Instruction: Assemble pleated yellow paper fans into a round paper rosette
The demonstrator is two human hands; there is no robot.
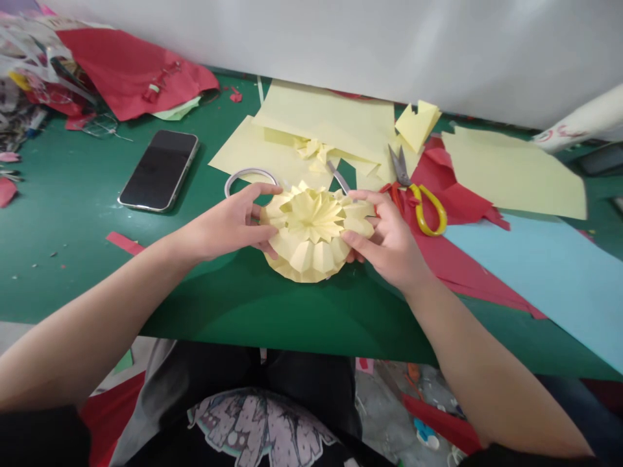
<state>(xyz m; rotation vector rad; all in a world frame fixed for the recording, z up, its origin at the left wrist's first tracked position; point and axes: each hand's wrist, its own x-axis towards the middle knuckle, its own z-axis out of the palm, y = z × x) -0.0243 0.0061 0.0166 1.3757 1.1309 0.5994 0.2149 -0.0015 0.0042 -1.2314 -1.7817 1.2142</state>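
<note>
A pale yellow folded paper flower (314, 224), with layered, pleated petals round a star-like centre, is held just over the near part of the table. My left hand (238, 224) grips its left rim, thumb on the near side and forefinger on the far side. On the right rim, my right hand (384, 237) closes with thumb on top and fingers partly hidden beneath. Behind the flower, partly covered, is a pair of scissors with a pale handle (250, 174). Yellow-handled scissors (428, 211) lie just beyond my right hand.
Yellow paper sheets (326, 113) and offcuts lie behind the flower on the green table (219, 305). A phone (160, 170) rests at left. Red paper (452, 185) and a light blue sheet (545, 266) spread at right. Crumpled red material (131, 68) sits back left.
</note>
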